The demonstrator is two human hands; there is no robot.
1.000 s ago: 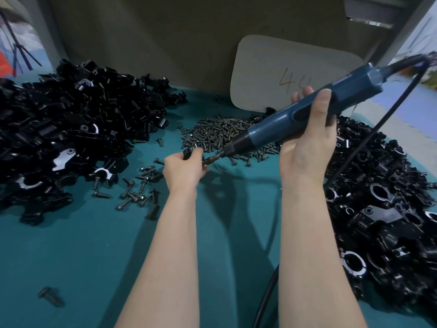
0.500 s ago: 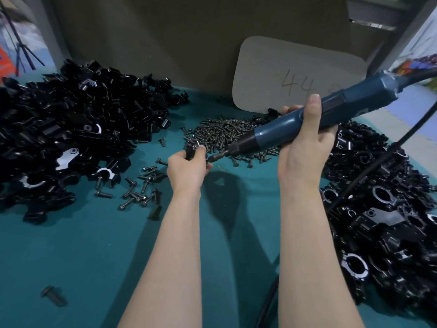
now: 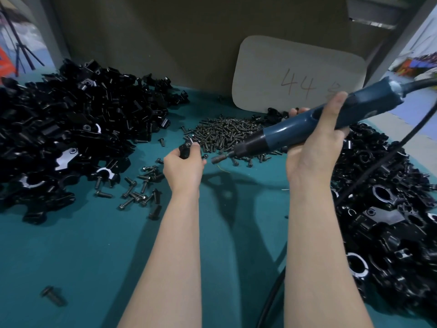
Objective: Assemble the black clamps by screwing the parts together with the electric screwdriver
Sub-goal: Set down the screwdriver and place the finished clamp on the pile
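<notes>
My left hand [image 3: 183, 165] grips a small black clamp part [image 3: 185, 149] above the green table, fingertips pinched on its top. My right hand [image 3: 314, 147] holds the blue electric screwdriver [image 3: 305, 127], which slants down to the left. Its bit tip [image 3: 216, 159] hangs a short gap to the right of the clamp part, not touching it. A pile of small dark screws [image 3: 227, 133] lies just behind both hands.
A large heap of black clamp parts [image 3: 66, 138] fills the left side, another heap [image 3: 390, 209] the right. Loose bolts [image 3: 139, 190] lie left of my left wrist, one stray bolt [image 3: 53, 295] near the front. A card marked 44 [image 3: 298, 76] leans on the back wall. The screwdriver's cable [image 3: 369, 171] crosses the right heap.
The screwdriver's bit has drawn back to the right, away from the clamp part. My left hand has shifted slightly left with the part, and the tool's rear end has dropped lower.
</notes>
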